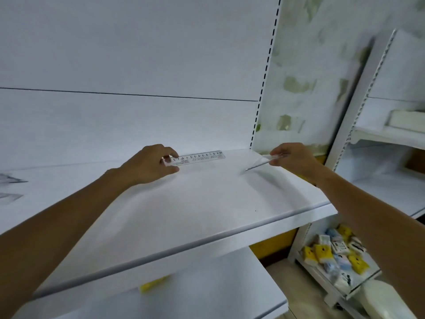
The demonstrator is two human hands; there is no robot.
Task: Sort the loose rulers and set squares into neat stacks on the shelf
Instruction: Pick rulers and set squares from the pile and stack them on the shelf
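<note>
Both forearms [57, 238] stretch over a white shelf [207, 203] by a patchy wall [299, 88]; left hand [149, 164] pinches a clear ruler [202, 157] lying flat, right hand [292, 157] grips a tilted set square [258, 163].

The left hand [149, 163] is pinching one end of a clear ruler [200, 157] lying on the white shelf [184, 208], its other end reaching toward the right hand [293, 157], which is gripping a tilted clear set square [259, 162] between the hands.
</note>
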